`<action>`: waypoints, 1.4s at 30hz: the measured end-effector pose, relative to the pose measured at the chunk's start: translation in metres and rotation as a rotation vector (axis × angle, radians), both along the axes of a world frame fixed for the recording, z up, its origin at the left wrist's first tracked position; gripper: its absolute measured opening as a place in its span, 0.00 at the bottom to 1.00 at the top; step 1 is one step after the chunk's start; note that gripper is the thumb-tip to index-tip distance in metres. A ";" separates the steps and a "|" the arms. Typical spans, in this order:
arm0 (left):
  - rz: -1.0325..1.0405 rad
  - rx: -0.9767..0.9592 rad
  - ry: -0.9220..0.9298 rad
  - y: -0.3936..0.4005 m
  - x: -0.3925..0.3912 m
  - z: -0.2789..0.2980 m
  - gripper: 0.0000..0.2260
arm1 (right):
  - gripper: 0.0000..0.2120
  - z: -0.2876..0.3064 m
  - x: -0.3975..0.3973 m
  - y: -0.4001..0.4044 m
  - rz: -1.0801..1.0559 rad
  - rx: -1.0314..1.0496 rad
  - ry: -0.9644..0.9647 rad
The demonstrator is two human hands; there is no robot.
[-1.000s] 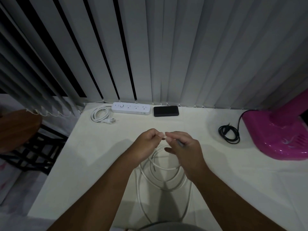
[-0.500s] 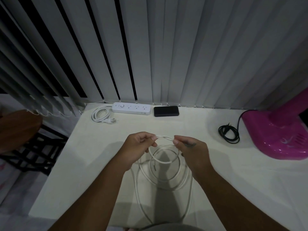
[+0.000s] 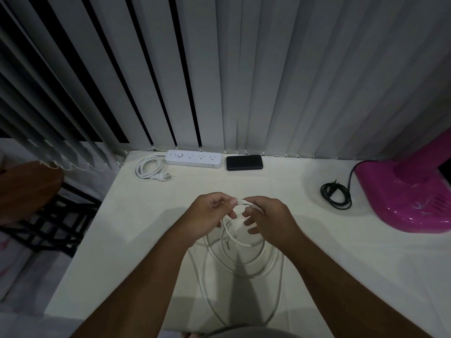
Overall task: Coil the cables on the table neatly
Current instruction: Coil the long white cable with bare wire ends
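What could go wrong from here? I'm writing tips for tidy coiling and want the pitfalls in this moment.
1. The white cable hangs from both hands in loops of unequal size; some sag toward the table edge, so the coil may end up uneven or tangled.
2. The left hand and right hand pinch only the top strands, so a gathered loop could slip out.
3. A loose end dangles inside the loops and might snag.
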State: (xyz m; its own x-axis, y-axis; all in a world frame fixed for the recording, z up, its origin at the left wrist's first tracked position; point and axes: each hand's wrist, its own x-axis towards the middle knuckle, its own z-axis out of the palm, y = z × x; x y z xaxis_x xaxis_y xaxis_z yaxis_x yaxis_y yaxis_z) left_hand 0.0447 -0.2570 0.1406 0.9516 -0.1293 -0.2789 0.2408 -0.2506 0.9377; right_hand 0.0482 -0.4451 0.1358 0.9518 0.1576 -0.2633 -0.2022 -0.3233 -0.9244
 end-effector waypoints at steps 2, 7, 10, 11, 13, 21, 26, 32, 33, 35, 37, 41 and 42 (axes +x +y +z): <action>-0.139 0.082 0.095 0.006 -0.001 0.005 0.12 | 0.13 0.002 -0.001 -0.001 -0.082 0.132 0.054; -0.243 0.025 0.180 0.011 0.000 0.006 0.10 | 0.11 0.003 -0.007 0.000 -0.190 0.260 0.109; -0.073 -0.116 0.178 0.005 0.006 0.005 0.09 | 0.09 -0.002 -0.012 0.003 -0.176 0.224 0.117; -0.035 -0.139 0.178 0.002 0.008 0.004 0.09 | 0.08 -0.003 -0.014 0.004 -0.164 0.192 0.116; 0.009 -0.184 0.170 -0.003 0.010 0.004 0.09 | 0.08 -0.005 -0.015 0.004 -0.154 0.150 0.135; 0.053 -0.280 0.191 -0.014 0.013 0.015 0.05 | 0.12 0.010 0.003 -0.003 -0.161 0.139 -0.064; 0.114 -0.396 0.165 -0.019 0.011 0.014 0.08 | 0.09 0.007 -0.001 0.001 -0.262 0.222 -0.018; 0.005 -0.357 0.171 -0.010 -0.009 -0.005 0.11 | 0.05 0.007 -0.007 0.000 -0.418 0.443 0.081; 0.015 -0.432 0.181 -0.009 -0.011 -0.006 0.11 | 0.05 0.006 -0.008 0.000 -0.417 0.463 0.112; 0.077 -0.533 0.206 -0.007 -0.011 -0.008 0.11 | 0.06 0.003 -0.012 0.000 -0.353 0.438 0.177; 0.107 -0.524 0.237 -0.004 -0.007 -0.006 0.10 | 0.06 0.001 -0.015 -0.002 -0.246 0.339 0.231; -0.031 -0.443 0.344 0.001 0.000 0.008 0.10 | 0.07 0.012 -0.005 -0.008 -0.095 0.217 0.139; -0.068 -0.424 0.374 -0.001 0.001 0.012 0.10 | 0.07 0.017 0.000 -0.009 -0.087 0.255 0.122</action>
State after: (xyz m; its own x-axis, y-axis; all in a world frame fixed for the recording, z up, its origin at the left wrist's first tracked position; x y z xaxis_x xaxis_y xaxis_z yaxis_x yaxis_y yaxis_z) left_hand 0.0460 -0.2576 0.1521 0.7837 -0.3604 -0.5059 0.5723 0.1025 0.8136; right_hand 0.0481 -0.4541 0.1527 0.9283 0.1530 -0.3388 -0.3334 -0.0604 -0.9409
